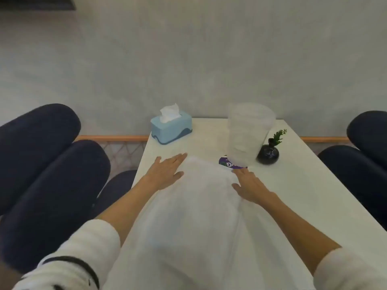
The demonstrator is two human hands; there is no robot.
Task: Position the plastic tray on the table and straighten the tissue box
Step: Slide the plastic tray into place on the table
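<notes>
Both hands lie flat with fingers spread, gripping nothing: the left hand [167, 172] and right hand [250, 186] rest at the edges of a blurred white shape on the table [303, 185], whether that is the tray I cannot tell. Farther off the tissue box [171, 127] sits askew at the far left corner, so squaring it seems next.

- Soft, dim, even light; no glare.
- Faint shadows under the vase [268, 154] toward 6 o'clock.
- Whole frame slightly blurred; clear tray [249, 132] smeared.
- Wide-angle bending at edges, notably the bench [293, 185] sides.
</notes>
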